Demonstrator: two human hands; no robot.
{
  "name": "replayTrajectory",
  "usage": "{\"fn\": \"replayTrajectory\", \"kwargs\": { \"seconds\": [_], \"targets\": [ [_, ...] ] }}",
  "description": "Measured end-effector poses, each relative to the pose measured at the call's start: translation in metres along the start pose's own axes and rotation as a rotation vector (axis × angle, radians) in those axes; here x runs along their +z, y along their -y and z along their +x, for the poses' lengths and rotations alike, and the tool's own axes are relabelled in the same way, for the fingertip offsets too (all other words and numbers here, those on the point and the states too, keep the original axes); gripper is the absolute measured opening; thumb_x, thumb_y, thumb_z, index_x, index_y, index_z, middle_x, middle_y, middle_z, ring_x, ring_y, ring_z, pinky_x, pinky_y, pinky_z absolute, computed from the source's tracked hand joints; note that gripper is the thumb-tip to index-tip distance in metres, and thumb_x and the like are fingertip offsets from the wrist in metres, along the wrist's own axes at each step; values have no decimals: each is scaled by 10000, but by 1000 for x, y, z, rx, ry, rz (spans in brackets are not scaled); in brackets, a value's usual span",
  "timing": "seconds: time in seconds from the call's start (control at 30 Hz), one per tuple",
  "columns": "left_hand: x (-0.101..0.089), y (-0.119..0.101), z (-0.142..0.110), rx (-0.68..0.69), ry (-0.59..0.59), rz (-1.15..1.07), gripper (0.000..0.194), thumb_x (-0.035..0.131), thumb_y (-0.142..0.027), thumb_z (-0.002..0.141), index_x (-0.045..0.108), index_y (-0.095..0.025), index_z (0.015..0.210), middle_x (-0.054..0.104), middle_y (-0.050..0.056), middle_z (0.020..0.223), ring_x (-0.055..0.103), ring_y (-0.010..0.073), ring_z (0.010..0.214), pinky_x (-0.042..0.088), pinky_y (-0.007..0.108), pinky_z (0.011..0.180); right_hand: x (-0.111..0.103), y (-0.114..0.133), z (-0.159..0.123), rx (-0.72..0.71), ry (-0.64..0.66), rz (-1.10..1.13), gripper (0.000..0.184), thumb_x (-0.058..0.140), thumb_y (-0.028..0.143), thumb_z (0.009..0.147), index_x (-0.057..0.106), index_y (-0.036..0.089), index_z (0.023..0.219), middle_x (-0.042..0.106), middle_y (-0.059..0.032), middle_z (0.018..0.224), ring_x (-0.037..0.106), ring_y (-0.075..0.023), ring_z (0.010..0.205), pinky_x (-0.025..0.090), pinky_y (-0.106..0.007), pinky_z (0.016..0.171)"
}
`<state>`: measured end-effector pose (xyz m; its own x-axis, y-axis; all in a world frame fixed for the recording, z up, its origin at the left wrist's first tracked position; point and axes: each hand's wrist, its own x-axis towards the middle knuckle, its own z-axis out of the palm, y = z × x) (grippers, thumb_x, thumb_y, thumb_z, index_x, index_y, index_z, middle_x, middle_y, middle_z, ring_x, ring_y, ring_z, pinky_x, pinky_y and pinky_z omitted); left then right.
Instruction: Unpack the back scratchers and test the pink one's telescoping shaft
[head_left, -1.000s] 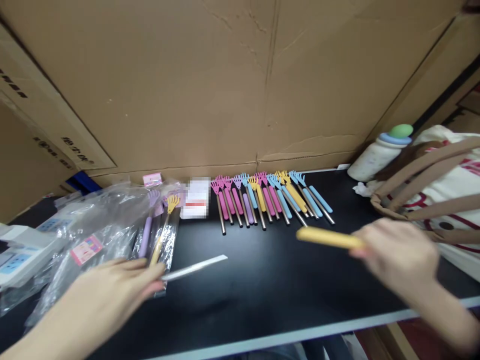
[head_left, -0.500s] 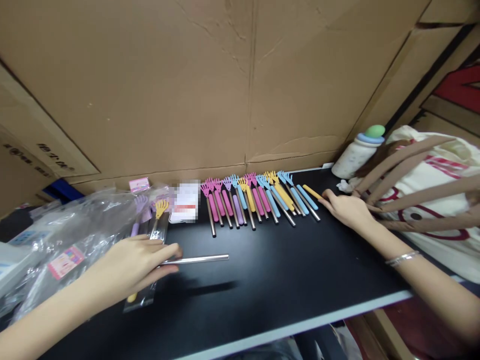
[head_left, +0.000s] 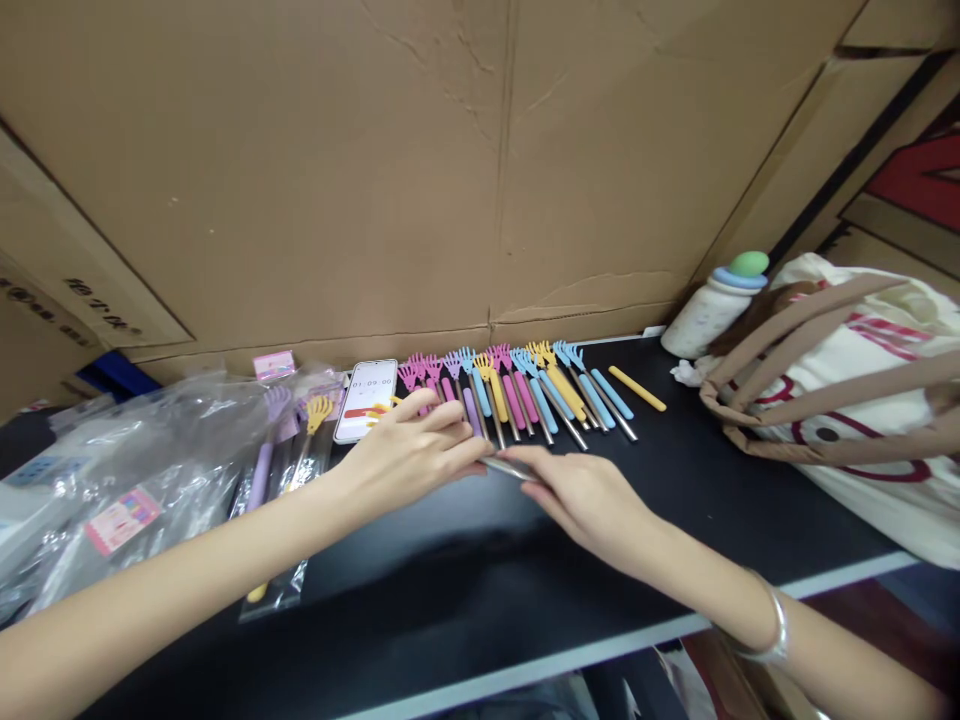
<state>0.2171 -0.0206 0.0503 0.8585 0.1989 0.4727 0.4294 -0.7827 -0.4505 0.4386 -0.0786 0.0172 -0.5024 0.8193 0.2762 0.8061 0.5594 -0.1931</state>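
My left hand (head_left: 412, 450) is closed around a thin metal rod (head_left: 511, 467), which shows between my two hands. Yellow prongs (head_left: 382, 408) stick out past the left knuckles, over the phone, so the rod looks like a back scratcher's shaft. The fingers of my right hand (head_left: 589, 500) pinch the rod's other end. Behind the hands lies a row of back scratchers (head_left: 551, 395) with pink, purple, blue and yellow claws and loose coloured handles beside their metal shafts. A single yellow handle (head_left: 637, 388) lies at the row's right end.
A phone (head_left: 365, 395) showing a timer lies left of the row. Clear plastic bags (head_left: 172, 470), some holding scratchers, cover the left side. On the right stand a white bottle (head_left: 709, 315) and a cloth bag (head_left: 847, 400). A cardboard wall (head_left: 375, 200) rises behind the black table (head_left: 420, 600).
My right hand has let go of the yellow handle and moved left to grip the rod. My left hand has moved right and away from me, with the rod still in it.
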Motion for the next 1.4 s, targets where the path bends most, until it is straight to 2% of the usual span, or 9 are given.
{"fn": "replayTrajectory", "kwargs": {
  "seconds": [0.1, 0.17, 0.27, 0.4, 0.57, 0.8, 0.9, 1.2, 1.4],
  "targets": [
    [-5, 1, -5, 14, -20, 58, 357, 525, -331, 883, 527, -271, 1235, 653, -1, 1116, 506, 171, 1099, 285, 357, 1028, -8, -42, -1, 99, -74, -132, 320, 331, 302, 938, 488, 230, 1208, 703, -33, 904, 666, -172, 730, 453, -257, 638],
    [-9, 4, -14, 23, -33, 57, 394, 544, -289, 867, 503, -308, 1259, 577, -44, 1264, 433, 166, 1221, 182, 373, 1107, -18, -77, -4, 268, -122, -263, 340, 280, 335, 950, 492, 215, 1188, 702, -42, 831, 663, -187, 681, 429, -262, 593],
    [-12, 13, -30, -37, -31, 21, 346, 540, -211, 855, 559, -316, 1184, 602, -77, 1230, 450, 151, 1222, 139, 366, 1133, -30, -126, -13, 598, -102, -476, 387, 212, 358, 964, 444, 177, 1215, 690, -65, 742, 655, -212, 642, 387, -271, 553],
    [-9, 23, -51, -118, 34, -42, 257, 477, -166, 876, 612, -272, 1068, 691, -50, 1048, 543, 158, 1107, 251, 347, 1072, -21, -163, -24, 715, 52, -634, 353, 222, 324, 958, 451, 151, 1162, 689, -107, 784, 661, -244, 683, 361, -279, 527],
    [-3, 28, -70, -121, 86, 6, 256, 444, -152, 882, 610, -242, 1054, 694, -1, 1017, 573, 175, 1048, 329, 338, 977, 3, -172, -24, 739, 79, -676, 359, 271, 319, 929, 476, 117, 1143, 664, -138, 717, 638, -292, 612, 352, -301, 493],
    [-10, 38, -86, -107, 153, 44, 313, 462, -157, 858, 584, -269, 1123, 650, 11, 1144, 550, 211, 1102, 361, 362, 935, -15, -196, -15, 634, -3, -645, 331, 287, 341, 923, 527, 135, 1023, 614, -206, 998, 560, -293, 934, 370, -310, 591],
    [-13, 48, -100, -145, 169, 56, 285, 460, -190, 871, 582, -268, 1116, 677, 21, 1064, 565, 224, 1056, 382, 356, 873, -17, -213, -14, 618, -6, -594, 277, 343, 279, 896, 533, 109, 1003, 590, -247, 1008, 537, -304, 933, 367, -325, 608],
    [-33, 83, -167, -495, 379, 31, 244, 425, -287, 901, 586, -285, 1084, 653, 16, 956, 549, 237, 933, 388, 343, 784, -12, -222, -5, 538, 97, -268, 281, 365, 364, 910, 491, 179, 1081, 656, -112, 998, 621, -188, 827, 405, -252, 659],
    [-38, 94, -204, -716, 445, 96, 296, 456, -456, 876, 579, -265, 1066, 645, 21, 932, 588, 242, 905, 405, 306, 715, -15, -217, -2, 570, 76, -269, 306, 341, 345, 911, 498, 165, 1103, 654, -149, 1034, 629, -228, 849, 400, -295, 679]
  ]
}}
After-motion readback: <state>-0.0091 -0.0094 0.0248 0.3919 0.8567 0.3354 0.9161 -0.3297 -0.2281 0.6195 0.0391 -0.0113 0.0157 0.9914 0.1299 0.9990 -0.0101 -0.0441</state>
